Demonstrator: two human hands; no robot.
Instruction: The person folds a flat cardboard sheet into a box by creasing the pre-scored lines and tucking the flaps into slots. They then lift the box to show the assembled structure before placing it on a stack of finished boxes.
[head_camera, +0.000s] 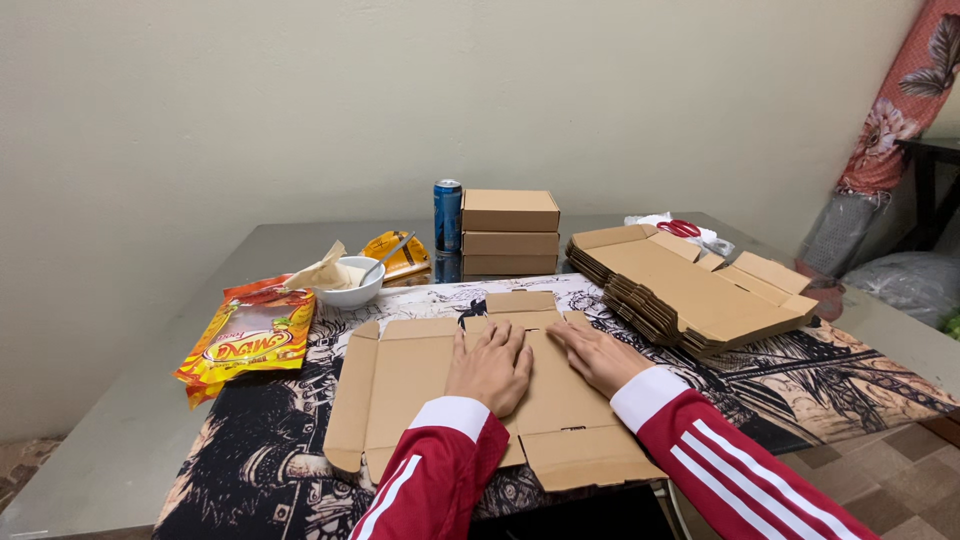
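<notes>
Both arms are in red track-jacket sleeves that end in plain white ribbed cuffs. White stripes run lengthwise down the outside of each sleeve, three clear on the right. The left hand and right hand are bare, without rings or gloves.

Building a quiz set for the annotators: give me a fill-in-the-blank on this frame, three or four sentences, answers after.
1. Both hands, the left hand and the right hand, rest flat on an unfolded ____ sheet.
2. Behind the sheet, three closed boxes stand in a stack beside a blue ____.
3. The white bowl holds a ____.
4. The red scissors lie behind the pile of ____ boxes.

Missing words: cardboard; can; spoon; flat
</notes>
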